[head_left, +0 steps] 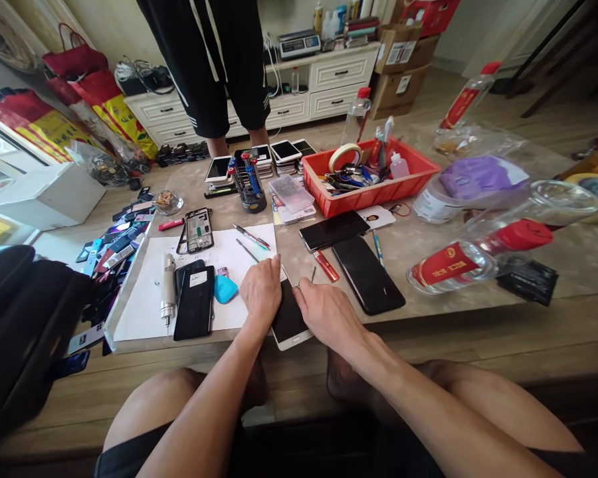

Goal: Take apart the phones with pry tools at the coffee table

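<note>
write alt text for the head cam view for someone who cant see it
The left hand and right hand rest on a white-framed phone at the edge of a cluttered table. Around them lie a white paper sheet, loose phones and a red tray of tools, with a person in black shorts standing opposite.

The smartphone [290, 313] has a glossy black glass face set in smooth white plastic, and the sheet of paper [139, 292] beneath the tools looks thin and matt. The red plastic tray [371, 189] is smooth with a faint sheen, while the metal body of the electric screwdriver [168, 285] gleams softly. The cardboard boxes [396, 73] look matt and slightly rough, and the wooden floor [458, 99] shows a low, satiny shine.
</note>
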`<state>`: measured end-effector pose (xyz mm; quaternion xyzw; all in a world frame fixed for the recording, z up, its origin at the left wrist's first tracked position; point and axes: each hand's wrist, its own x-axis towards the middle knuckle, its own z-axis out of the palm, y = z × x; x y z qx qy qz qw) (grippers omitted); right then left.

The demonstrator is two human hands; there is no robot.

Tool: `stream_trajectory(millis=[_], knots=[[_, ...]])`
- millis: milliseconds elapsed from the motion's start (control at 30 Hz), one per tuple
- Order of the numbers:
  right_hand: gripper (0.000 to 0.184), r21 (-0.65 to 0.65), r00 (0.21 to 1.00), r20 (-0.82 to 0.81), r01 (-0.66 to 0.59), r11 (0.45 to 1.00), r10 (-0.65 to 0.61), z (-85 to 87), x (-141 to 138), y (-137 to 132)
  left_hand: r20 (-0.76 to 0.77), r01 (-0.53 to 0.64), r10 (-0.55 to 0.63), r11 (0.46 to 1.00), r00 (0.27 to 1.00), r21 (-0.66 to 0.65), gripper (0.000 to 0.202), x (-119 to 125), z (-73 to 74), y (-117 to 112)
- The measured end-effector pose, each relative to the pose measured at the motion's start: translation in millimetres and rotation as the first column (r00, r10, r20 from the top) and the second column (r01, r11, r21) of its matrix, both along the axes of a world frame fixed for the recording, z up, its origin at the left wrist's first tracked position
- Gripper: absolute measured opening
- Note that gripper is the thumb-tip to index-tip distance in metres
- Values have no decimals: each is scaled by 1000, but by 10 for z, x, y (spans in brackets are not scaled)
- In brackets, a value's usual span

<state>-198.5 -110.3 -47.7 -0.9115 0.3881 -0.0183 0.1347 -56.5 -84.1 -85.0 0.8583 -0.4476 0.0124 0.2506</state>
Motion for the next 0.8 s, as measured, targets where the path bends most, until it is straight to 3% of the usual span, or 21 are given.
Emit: stream_trajectory(millis=[200, 333, 467, 800], knots=[[32, 60, 997, 62, -47, 997, 43, 82, -82, -23, -145, -50, 44, 998, 988, -38, 49, 9, 34, 1], [29, 201, 983, 163, 47, 979, -81, 89, -108, -90, -211, -34, 30, 999, 977, -18, 49, 21, 62, 17], [30, 371, 908, 361, 71, 926, -214, 86, -105, -153, -224, 8, -20, 998, 974, -57, 42, 36, 64, 42], [35, 208, 935, 307, 115, 971, -177, 163, 1, -133, -277, 8, -40, 993, 960, -116, 42, 59, 46, 80]])
